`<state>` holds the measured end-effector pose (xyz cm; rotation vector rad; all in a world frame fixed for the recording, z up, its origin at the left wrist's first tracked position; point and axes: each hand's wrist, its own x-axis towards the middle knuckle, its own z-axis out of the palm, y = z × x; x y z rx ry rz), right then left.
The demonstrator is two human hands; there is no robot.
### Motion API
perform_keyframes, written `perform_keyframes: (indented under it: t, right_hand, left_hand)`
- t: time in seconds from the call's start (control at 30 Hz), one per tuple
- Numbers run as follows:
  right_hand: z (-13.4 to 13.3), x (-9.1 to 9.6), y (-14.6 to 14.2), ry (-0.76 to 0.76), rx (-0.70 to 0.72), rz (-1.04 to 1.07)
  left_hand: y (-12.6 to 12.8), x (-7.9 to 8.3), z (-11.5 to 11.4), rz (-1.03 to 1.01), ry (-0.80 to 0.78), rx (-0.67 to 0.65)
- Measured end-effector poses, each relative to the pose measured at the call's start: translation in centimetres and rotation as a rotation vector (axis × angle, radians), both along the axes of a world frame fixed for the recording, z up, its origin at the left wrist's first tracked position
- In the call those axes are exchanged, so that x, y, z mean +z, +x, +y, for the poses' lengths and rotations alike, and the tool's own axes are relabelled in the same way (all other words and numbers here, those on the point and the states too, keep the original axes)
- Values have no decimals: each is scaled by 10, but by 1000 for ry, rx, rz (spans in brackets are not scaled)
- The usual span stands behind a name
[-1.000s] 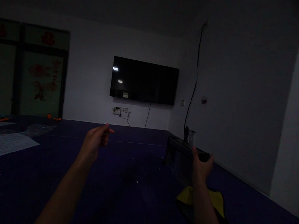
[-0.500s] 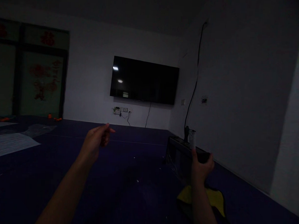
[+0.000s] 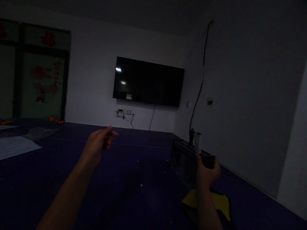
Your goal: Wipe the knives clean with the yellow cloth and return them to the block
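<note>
The room is dim. My right hand (image 3: 207, 173) is closed around the near top edge of a dark box-like object (image 3: 185, 163) that stands on the dark blue surface (image 3: 131, 181). A small pale cylinder (image 3: 197, 141) and a dark upright piece stick up from the box's top. My left hand (image 3: 98, 143) is raised above the surface, fingers loosely curled and pointing right, with nothing visible in it. A yellow cloth (image 3: 219, 203) lies under my right forearm.
A black wall-mounted screen (image 3: 147, 82) hangs on the far wall, with sockets and cables below it. White sheets and clear plastic (image 3: 14, 143) lie at the far left. Dark doors with red decorations (image 3: 41, 77) stand at left. A cable runs up the right wall.
Almost nothing: my right hand has tightened slightly on the box's edge and the view has shifted a little. The left hand stays where it was.
</note>
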<state>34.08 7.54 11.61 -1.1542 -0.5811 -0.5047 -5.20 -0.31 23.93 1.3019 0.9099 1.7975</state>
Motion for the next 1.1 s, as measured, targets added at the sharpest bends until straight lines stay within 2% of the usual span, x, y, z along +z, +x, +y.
perform_keyframes:
  t: [0.23,0.43,0.67,0.8,0.93,1.1]
  right_hand:
    - [-1,3,-10,96,23,26]
    - [-5,27,-33,200,150,31]
    - [-23,72,-63,331,455,49]
    - [-39,92,-83,358,678,63]
    - [-49,103,-105,356,892,119]
    - [-53,102,-131,286,1152,202]
  left_hand:
    - [0,1,-2,-19,-9,-7]
    - [-1,2,-1,-23,-4,4]
    - [-3,3,0,32,42,50]
    - [4,2,-2,111,48,4]
    - [11,-3,6,197,42,-86]
    - [11,-15,24,221,92,-153]
